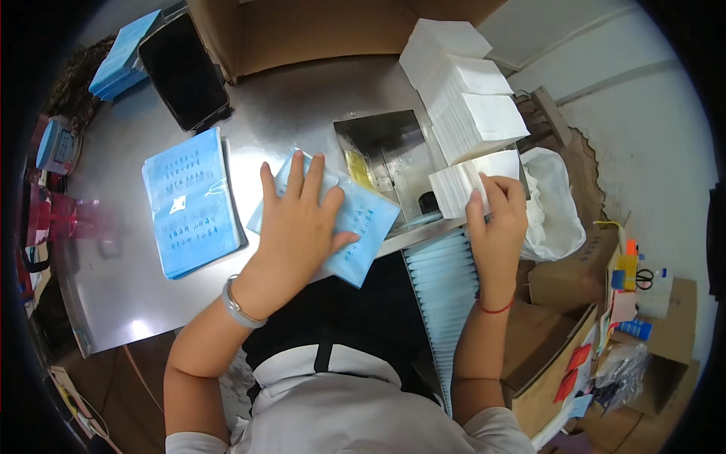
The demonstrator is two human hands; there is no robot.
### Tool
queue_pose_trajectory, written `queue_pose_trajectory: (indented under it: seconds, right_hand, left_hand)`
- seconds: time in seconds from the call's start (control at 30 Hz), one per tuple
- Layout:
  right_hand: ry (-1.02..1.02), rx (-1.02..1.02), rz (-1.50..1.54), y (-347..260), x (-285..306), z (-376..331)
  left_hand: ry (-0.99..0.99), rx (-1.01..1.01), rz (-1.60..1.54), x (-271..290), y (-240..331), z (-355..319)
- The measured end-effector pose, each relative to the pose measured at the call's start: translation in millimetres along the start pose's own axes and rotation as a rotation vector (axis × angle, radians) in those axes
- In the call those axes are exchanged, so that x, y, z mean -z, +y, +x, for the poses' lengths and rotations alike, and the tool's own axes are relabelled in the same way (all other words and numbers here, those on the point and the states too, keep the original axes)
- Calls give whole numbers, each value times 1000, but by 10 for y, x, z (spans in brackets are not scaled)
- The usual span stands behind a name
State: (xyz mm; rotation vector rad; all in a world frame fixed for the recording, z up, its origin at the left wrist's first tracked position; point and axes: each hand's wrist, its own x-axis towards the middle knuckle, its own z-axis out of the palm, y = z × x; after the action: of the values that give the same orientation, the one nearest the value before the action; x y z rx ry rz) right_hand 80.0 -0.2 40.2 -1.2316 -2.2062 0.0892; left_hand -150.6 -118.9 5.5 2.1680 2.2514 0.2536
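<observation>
My left hand lies flat with its fingers spread on a light blue printed plastic packet. The packet sits askew at the table's near edge, with one corner past it. At the right, the thumb and forefinger of my right hand pinch the near end of a row of folded white napkins. How many napkins they grip is hidden. More napkin stacks run away from me behind that row. To the left of my left hand rests a pile of similar blue packets.
A dark recessed metal box with a yellow item inside is set between the packet and the napkins. A phone leans near a cardboard box. Blue sleeves fill a row below the table edge. A white bag stands right.
</observation>
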Motion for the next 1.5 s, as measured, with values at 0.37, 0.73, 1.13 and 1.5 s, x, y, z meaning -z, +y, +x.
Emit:
queue_pose_trajectory:
  seconds: [0.37,0.73,1.13,1.5]
  right_hand:
    - [-134,493,147,-766,-188,-651]
    - [-397,461,66,-351,-981,137]
    - [174,34,-97,-125,-247,-57]
    - [-44,156,36,209,42,43]
  left_hand:
    - [63,-49,-315,-19,-83,-274]
    - [47,-170,-834,166,357,-251]
    - [302,505,-564,158,-784,-743]
    - [310,152,-351,7,-255,-499]
